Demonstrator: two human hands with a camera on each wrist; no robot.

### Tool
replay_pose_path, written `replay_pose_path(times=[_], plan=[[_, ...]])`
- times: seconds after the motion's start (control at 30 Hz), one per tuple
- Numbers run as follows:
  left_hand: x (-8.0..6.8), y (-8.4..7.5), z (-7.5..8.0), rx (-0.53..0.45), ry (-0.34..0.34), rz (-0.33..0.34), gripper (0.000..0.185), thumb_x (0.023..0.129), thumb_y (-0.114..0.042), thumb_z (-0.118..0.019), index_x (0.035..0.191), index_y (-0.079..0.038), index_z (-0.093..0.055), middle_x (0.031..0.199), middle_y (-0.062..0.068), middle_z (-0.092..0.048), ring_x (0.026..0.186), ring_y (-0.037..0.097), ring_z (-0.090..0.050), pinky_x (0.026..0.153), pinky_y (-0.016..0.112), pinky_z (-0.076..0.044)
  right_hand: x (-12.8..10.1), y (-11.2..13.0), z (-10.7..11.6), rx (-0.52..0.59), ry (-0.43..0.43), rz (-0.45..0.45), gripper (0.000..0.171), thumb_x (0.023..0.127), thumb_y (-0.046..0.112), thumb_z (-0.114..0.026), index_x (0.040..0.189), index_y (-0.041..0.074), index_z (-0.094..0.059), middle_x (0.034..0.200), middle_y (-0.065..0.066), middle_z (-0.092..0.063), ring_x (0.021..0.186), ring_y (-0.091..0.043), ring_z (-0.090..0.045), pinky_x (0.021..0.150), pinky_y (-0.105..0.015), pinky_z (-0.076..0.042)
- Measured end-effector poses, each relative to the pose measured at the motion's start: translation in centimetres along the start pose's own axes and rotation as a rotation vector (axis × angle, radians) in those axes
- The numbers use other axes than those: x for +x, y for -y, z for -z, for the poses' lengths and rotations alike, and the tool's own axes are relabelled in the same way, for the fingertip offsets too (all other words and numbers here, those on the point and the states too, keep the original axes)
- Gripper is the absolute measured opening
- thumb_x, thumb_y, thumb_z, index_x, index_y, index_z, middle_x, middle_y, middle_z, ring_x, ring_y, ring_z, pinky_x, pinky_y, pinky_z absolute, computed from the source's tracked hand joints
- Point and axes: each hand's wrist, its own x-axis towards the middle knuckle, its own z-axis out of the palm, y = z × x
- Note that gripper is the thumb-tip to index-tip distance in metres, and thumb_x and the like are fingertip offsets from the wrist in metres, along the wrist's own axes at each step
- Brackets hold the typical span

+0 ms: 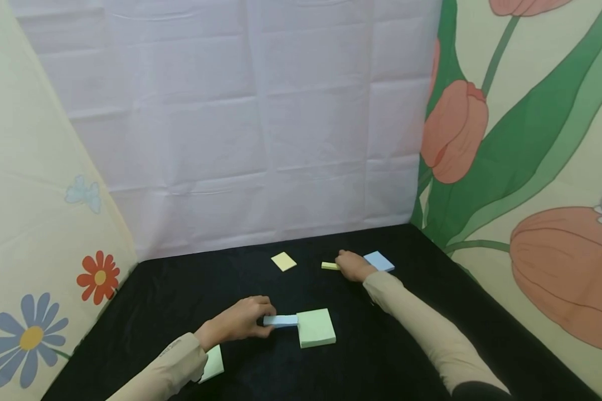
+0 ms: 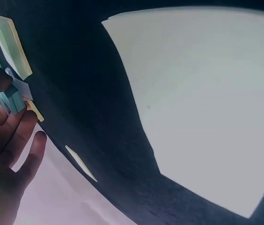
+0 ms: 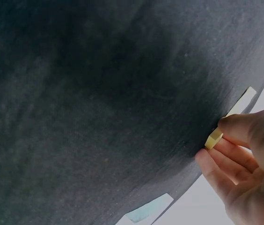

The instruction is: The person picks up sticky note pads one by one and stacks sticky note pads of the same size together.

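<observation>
My left hand (image 1: pixel 244 318) pinches the end of a narrow blue sticky note pad (image 1: pixel 283 321) between thumb and fingers. Its other end meets the left side of a thick square green sticky note pad (image 1: pixel 316 328). Farther back, my right hand (image 1: pixel 353 265) grips a narrow yellow sticky note pad (image 1: pixel 329 266). In the right wrist view, thumb and fingertips hold that yellow pad (image 3: pixel 214 138) close over the black cloth. A square blue sticky note pad (image 1: pixel 380 260) lies just beyond the right wrist.
A square yellow sticky note pad (image 1: pixel 283 261) lies toward the back of the black cloth (image 1: pixel 261 367). Another green pad (image 1: pixel 213 365) sits partly hidden by my left sleeve and fills much of the left wrist view. White and flower-patterned cloths surround the table.
</observation>
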Motion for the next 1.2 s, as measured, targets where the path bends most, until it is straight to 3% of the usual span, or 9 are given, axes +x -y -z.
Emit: replay_pose_path(times=[0.33, 1.2], plan=[[0.9, 0.3, -0.1, 0.020, -0.038, -0.029, 0.014, 0.088, -0.015, -0.074, 0.098, -0.007, -0.071, 0.090, -0.004, -0.060, 0.074, 0.002, -0.049, 0.067, 0.018, -0.047, 0.2, 0.0, 0.0, -0.025, 0.011, -0.010, 0.011, 0.094, -0.001, -0.060, 0.086, 0.004, -0.066, 0.087, -0.011, -0.055, 0.077, -0.024, -0.056, 0.075, -0.043, -0.049], [2.7, 1.2, -0.7, -0.007, -0.026, 0.052, 0.018, 0.089, -0.017, -0.073, 0.103, -0.006, -0.072, 0.094, -0.002, -0.061, 0.078, 0.005, -0.051, 0.071, 0.021, -0.047, 0.1, 0.1, 0.2, -0.041, 0.034, -0.013, 0.011, 0.095, -0.001, -0.059, 0.088, 0.002, -0.067, 0.088, -0.012, -0.055, 0.076, -0.024, -0.056, 0.074, -0.042, -0.050]])
